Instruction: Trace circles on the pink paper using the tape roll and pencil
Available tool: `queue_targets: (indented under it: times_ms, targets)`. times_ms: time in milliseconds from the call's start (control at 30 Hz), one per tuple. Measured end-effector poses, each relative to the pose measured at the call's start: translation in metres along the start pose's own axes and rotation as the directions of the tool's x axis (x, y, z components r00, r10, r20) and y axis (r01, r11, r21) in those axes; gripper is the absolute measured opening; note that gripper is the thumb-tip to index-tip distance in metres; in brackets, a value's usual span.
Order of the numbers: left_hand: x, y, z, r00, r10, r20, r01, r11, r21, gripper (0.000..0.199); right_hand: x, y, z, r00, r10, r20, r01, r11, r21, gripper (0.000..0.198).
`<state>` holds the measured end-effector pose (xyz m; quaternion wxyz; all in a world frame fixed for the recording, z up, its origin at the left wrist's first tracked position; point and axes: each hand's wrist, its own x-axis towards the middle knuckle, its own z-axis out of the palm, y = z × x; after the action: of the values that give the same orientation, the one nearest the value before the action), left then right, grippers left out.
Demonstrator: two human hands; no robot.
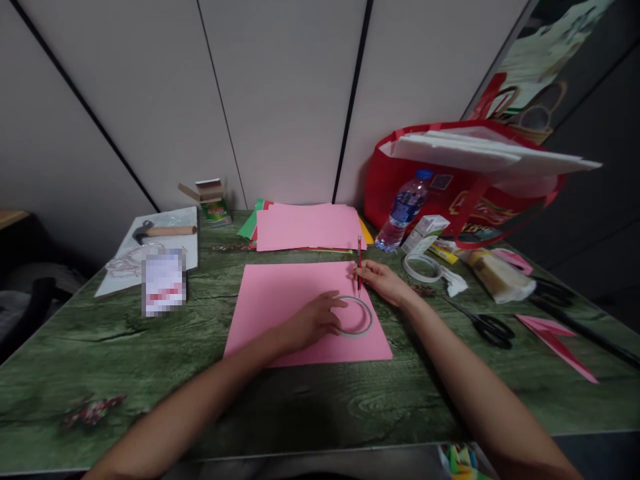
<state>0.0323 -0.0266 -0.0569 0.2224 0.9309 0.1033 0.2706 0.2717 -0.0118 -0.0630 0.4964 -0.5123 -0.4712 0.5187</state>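
A sheet of pink paper lies flat on the table before me. My left hand rests on it, its fingers at the left side of a thin, pale tape roll that lies on the paper's right half. Between the fingers of my right hand is a red and black pencil, held nearly upright at the paper's right edge. The pencil's lower end is close to the top of the tape roll; whether it touches the paper I cannot tell.
Stacked colored paper lies behind the sheet. To the right are a water bottle, red bag, small carton, another tape roll, scissors and folded pink paper. At left are a hammer and open box.
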Motion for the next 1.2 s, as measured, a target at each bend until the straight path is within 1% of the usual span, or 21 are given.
queue_targets:
  times_ms: [100,200,300,367,500,600,733,833,1033,1200]
  targets:
    - [-0.015,-0.007,-0.021,0.995,-0.069,-0.066,0.068,0.997,-0.021,0.011,0.000,0.001,-0.001,1.000,-0.002,0.014,0.002,1.000,0.005,0.040]
    - [-0.036,-0.009,-0.043,0.989,-0.131,-0.067,0.133,0.990,0.036,0.012,0.000,0.001,-0.002,1.000,-0.005,0.022,0.006,1.000,-0.022,0.040]
    - [-0.056,-0.005,-0.055,0.986,-0.157,-0.061,0.162,0.982,0.092,0.017,0.000,0.002,-0.003,1.000,0.003,0.016,-0.002,0.999,-0.035,0.040]
    - [-0.065,0.000,-0.056,0.988,-0.150,-0.029,0.152,0.979,0.139,0.023,-0.001,0.002,-0.002,1.000,0.007,0.006,-0.007,1.000,-0.024,0.039]
    - [-0.071,0.007,-0.053,0.995,-0.076,0.056,0.060,0.965,0.257,0.028,-0.004,0.001,-0.001,1.000,0.006,-0.009,-0.007,1.000,-0.031,0.037]
    - [-0.069,0.011,-0.050,0.996,-0.054,0.076,0.027,0.946,0.323,0.027,-0.007,-0.001,0.000,1.000,-0.007,-0.013,0.005,0.995,-0.096,0.037]
    - [-0.066,0.017,-0.048,0.993,-0.025,0.115,-0.016,0.940,0.340,0.025,-0.009,-0.004,0.001,0.999,-0.031,-0.017,0.027,0.980,-0.199,0.039]
    - [-0.066,0.019,-0.047,0.993,-0.012,0.118,-0.031,0.935,0.353,0.026,-0.011,-0.005,0.002,0.999,-0.041,-0.032,0.033,0.973,-0.229,0.038]
    - [-0.066,0.018,-0.047,0.995,0.008,0.101,-0.047,0.921,0.387,0.022,-0.013,-0.004,0.003,0.997,-0.052,-0.058,0.037,0.972,-0.233,0.036]
    - [-0.068,0.017,-0.047,0.995,0.012,0.104,-0.053,0.917,0.395,0.024,-0.013,-0.003,0.004,0.996,-0.051,-0.072,0.036,0.980,-0.198,0.038]
